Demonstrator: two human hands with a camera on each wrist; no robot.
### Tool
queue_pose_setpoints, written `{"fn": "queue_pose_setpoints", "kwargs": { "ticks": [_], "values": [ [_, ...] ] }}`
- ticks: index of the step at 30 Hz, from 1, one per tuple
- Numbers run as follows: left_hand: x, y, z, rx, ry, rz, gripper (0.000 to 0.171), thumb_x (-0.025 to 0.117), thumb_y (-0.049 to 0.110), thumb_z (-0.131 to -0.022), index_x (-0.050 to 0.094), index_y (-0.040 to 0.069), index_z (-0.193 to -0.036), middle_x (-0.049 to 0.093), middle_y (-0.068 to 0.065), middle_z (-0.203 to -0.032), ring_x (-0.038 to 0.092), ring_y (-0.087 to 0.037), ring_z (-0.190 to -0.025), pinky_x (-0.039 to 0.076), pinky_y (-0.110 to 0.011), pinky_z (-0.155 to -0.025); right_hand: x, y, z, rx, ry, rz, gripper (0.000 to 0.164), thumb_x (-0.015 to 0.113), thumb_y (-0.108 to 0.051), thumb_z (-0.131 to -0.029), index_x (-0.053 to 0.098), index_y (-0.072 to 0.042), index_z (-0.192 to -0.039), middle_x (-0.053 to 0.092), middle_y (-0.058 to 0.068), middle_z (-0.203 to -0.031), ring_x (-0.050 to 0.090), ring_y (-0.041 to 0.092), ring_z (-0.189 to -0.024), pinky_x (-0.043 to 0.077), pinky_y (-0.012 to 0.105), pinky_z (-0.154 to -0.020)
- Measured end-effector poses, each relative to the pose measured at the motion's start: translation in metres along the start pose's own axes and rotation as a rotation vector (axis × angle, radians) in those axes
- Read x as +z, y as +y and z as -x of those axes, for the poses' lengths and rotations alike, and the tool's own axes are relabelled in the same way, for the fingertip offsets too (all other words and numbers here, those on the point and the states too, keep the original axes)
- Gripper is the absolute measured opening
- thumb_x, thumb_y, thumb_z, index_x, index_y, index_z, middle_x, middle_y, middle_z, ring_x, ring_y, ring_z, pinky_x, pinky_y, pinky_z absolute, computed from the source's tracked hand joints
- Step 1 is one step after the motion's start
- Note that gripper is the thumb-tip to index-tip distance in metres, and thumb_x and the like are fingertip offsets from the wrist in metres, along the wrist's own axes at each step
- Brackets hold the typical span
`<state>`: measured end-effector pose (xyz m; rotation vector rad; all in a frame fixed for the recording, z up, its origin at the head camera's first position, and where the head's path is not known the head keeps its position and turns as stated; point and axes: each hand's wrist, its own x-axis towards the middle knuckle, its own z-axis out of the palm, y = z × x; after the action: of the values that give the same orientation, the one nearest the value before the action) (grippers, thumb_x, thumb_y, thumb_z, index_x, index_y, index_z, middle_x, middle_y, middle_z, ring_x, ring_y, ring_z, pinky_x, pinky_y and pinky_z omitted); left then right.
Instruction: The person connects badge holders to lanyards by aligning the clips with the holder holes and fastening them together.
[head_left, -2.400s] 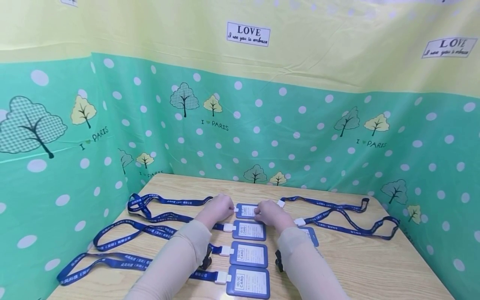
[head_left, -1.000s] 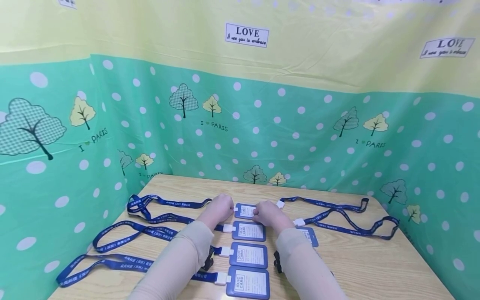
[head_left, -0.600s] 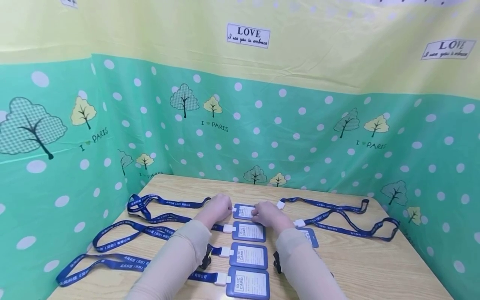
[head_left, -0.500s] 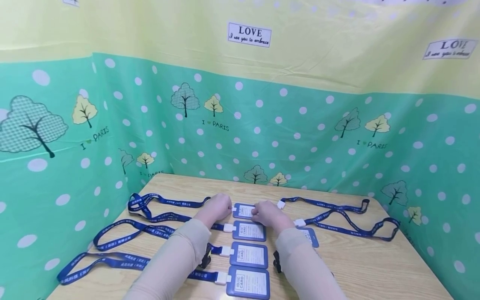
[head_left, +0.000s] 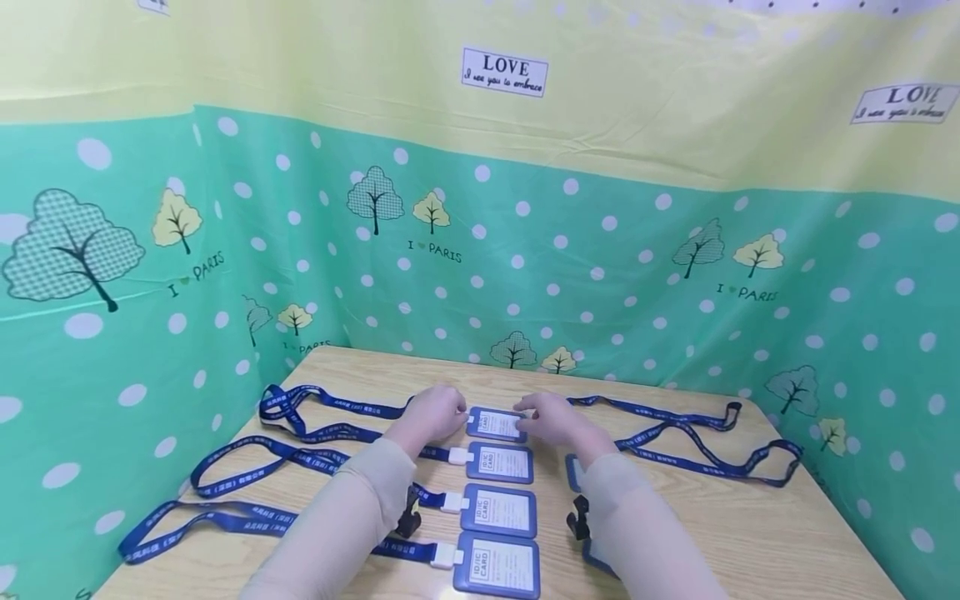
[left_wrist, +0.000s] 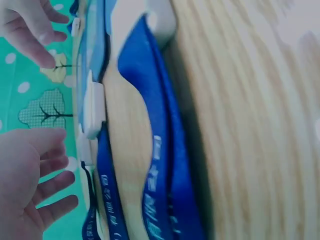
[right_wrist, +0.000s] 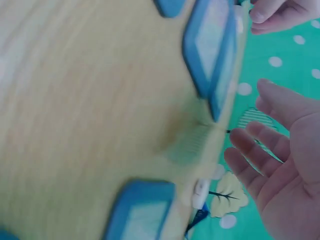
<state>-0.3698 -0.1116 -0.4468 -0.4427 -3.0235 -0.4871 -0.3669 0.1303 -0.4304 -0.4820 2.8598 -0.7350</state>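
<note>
In the head view, blue badge holders lie in a column on the wooden table: the farthest badge holder [head_left: 495, 424], the second [head_left: 501, 463], the third [head_left: 498, 510] and the nearest [head_left: 497, 567]. My left hand [head_left: 437, 415] is at the left end of the farthest holder, beside its white clip [head_left: 470, 420]. In the left wrist view its fingers [left_wrist: 56, 184] look loosely bent and grip nothing visible. My right hand [head_left: 557, 419] hovers at that holder's right edge, fingers spread. The right wrist view shows the palm and fingers [right_wrist: 255, 150] holding nothing.
Blue lanyards [head_left: 247, 467] loop across the table's left side, and more lanyards [head_left: 690, 433] lie at the right. Partly behind my right arm are another badge holder [head_left: 573, 472] and one nearer me [head_left: 600, 558]. A polka-dot curtain [head_left: 450, 275] surrounds the table.
My right hand has let go of the farthest badge holder and drawn off to the right, its fingers spreading. That holder had shifted slightly left earlier. My left hand stays nearly in place.
</note>
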Motion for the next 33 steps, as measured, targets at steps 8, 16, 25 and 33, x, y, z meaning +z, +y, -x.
{"fn": "queue_pose_setpoints", "kwargs": {
  "ticks": [8, 16, 25, 33],
  "values": [
    [-0.010, 0.011, 0.003, 0.053, 0.087, 0.041, 0.032, 0.068, 0.034, -0.099, 0.072, 0.014, -0.123, 0.064, -0.007, -0.133, 0.059, -0.028, -0.125, 0.048, -0.047, -0.105, -0.032, -0.009, 0.012, -0.111, 0.070, -0.030, 0.042, 0.071, -0.031, -0.097, 0.066, -0.018, -0.136, 0.054, 0.009, -0.148, 0.058, 0.033, -0.125, 0.050, 0.054, -0.099],
    [-0.024, 0.028, 0.001, 0.145, 0.173, 0.049, 0.038, 0.068, 0.036, -0.099, 0.068, 0.015, -0.131, 0.060, -0.006, -0.141, 0.051, -0.028, -0.135, 0.043, -0.046, -0.111, -0.063, -0.008, 0.023, -0.215, 0.148, -0.058, 0.042, 0.069, -0.027, -0.099, 0.064, -0.015, -0.138, 0.056, 0.010, -0.146, 0.054, 0.033, -0.129, 0.050, 0.052, -0.101],
    [-0.036, 0.045, 0.009, 0.221, 0.258, 0.081, 0.046, 0.070, 0.037, -0.097, 0.063, 0.014, -0.136, 0.054, -0.003, -0.144, 0.051, -0.024, -0.134, 0.043, -0.042, -0.110, -0.090, 0.003, 0.043, -0.227, 0.210, -0.133, 0.048, 0.069, -0.030, -0.099, 0.060, -0.012, -0.142, 0.050, 0.011, -0.152, 0.051, 0.036, -0.134, 0.050, 0.051, -0.103],
    [-0.037, 0.063, 0.017, 0.294, 0.272, 0.108, 0.049, 0.071, 0.036, -0.096, 0.061, 0.013, -0.139, 0.052, -0.004, -0.147, 0.048, -0.026, -0.137, 0.041, -0.043, -0.112, -0.098, 0.015, 0.058, -0.220, 0.235, -0.170, 0.048, 0.069, -0.027, -0.099, 0.058, -0.015, -0.145, 0.049, 0.008, -0.152, 0.051, 0.035, -0.133, 0.050, 0.049, -0.102]
  ]
}}
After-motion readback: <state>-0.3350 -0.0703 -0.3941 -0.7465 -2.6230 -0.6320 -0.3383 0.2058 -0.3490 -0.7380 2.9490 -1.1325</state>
